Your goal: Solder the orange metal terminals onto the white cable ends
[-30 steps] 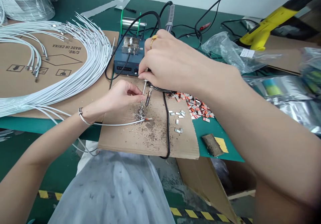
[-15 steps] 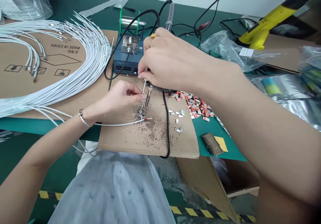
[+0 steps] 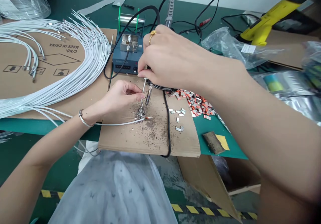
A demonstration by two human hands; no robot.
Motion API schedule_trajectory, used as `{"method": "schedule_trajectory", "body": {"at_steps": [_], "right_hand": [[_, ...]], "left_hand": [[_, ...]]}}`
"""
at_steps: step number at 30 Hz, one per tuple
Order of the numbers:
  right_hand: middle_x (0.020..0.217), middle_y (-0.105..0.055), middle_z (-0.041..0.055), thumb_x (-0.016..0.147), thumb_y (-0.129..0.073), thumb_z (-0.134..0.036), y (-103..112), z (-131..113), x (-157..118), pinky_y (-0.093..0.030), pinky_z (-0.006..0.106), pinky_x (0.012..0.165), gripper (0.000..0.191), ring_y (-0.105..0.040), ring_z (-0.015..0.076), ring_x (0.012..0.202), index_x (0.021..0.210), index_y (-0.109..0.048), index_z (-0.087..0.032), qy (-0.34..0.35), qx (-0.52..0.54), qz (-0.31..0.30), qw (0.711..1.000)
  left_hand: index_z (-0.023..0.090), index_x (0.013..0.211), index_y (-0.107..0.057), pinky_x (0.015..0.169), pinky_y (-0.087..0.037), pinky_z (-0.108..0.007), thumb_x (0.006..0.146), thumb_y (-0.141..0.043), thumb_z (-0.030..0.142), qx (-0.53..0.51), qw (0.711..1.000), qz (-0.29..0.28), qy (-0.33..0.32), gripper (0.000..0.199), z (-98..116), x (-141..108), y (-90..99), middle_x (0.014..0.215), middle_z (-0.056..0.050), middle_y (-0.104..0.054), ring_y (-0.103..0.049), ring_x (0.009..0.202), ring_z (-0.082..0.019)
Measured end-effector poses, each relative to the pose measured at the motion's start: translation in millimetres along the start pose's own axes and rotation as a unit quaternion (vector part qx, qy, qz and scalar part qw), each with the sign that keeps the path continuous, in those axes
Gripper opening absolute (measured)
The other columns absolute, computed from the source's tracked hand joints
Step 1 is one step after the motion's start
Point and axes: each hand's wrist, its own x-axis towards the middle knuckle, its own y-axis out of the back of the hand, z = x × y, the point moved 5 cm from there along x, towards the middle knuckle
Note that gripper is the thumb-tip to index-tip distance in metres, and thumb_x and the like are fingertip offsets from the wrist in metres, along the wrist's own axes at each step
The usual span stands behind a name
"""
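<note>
My left hand (image 3: 126, 93) is closed in a pinch on a thin whitish cable piece (image 3: 144, 85), held steeply above a heap of dark metal scraps (image 3: 140, 112). Its upper end meets the thumb of my right hand (image 3: 156, 58). My right fingers are curled round a soldering iron (image 3: 149, 94). The iron's metal barrel points down just right of the cable piece, and its grey spring sleeve (image 3: 170, 11) rises above my knuckles. Most of its handle is hidden. Below my left hand a white cable (image 3: 122, 123) lies with an orange-red tip on the cardboard sheet (image 3: 130, 141).
A big bundle of white cables (image 3: 82, 73) fills the left. Behind my hands stand a blue soldering station (image 3: 125, 62) and a solder reel (image 3: 130, 19). Small metal connectors (image 3: 200, 105), a brown sponge (image 3: 212, 142) and a black cord (image 3: 167, 127) lie to the right.
Both hands keep nearly the same pose, with the cable piece still between them. The whole view has shifted very slightly.
</note>
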Motion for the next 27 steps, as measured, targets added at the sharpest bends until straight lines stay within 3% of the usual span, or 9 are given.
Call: {"method": "schedule_trajectory", "body": {"at_steps": [4, 16, 21, 27], "right_hand": [[0.053, -0.051, 0.0038, 0.067, -0.062, -0.010, -0.4, 1.4, -0.2, -0.039, 0.039, 0.073, 0.025, -0.052, 0.0251, 0.083, 0.048, -0.054, -0.024, 0.000, 0.041, 0.012, 0.999], [0.051, -0.049, 0.0031, 0.072, -0.061, -0.014, -3.7, 0.1, 2.1, -0.037, 0.036, 0.068, 0.024, -0.051, 0.0232, 0.076, 0.050, -0.056, -0.023, 0.025, -0.049, 0.015, 0.998], [0.052, -0.053, 0.0028, 0.070, -0.064, -0.012, -5.9, 1.1, 2.8, -0.038, 0.039, 0.071, 0.024, -0.053, 0.0235, 0.077, 0.050, -0.056, -0.023, 0.023, -0.036, 0.003, 0.999], [0.051, -0.054, 0.0020, 0.076, -0.061, -0.022, -7.0, 2.2, 3.3, -0.040, 0.037, 0.071, 0.027, -0.054, 0.0213, 0.077, 0.050, -0.055, -0.022, 0.026, -0.023, 0.010, 0.999]], "left_hand": [[0.010, 0.073, -0.067, 0.052, -0.038, -0.022, 0.071, -0.064, 0.029, -0.008, 1.000, 0.006, -0.001, 0.019, -1.5, -0.1, -0.8, 0.064, -0.001, -0.063, -0.050, 0.054, -0.008], [0.011, 0.076, -0.069, 0.051, -0.036, -0.021, 0.071, -0.066, 0.029, -0.033, 0.999, 0.002, 0.008, 0.020, -5.7, 1.0, -0.3, 0.065, -0.001, -0.064, -0.048, 0.054, -0.007], [0.010, 0.074, -0.068, 0.052, -0.037, -0.021, 0.070, -0.066, 0.029, -0.038, 0.999, 0.008, 0.002, 0.020, -4.1, 0.3, -1.0, 0.066, -0.001, -0.063, -0.049, 0.055, -0.007], [0.009, 0.072, -0.066, 0.053, -0.038, -0.021, 0.069, -0.067, 0.029, -0.048, 0.999, 0.012, -0.001, 0.020, -4.0, 0.1, -2.0, 0.064, -0.001, -0.062, -0.049, 0.056, -0.007]]}}
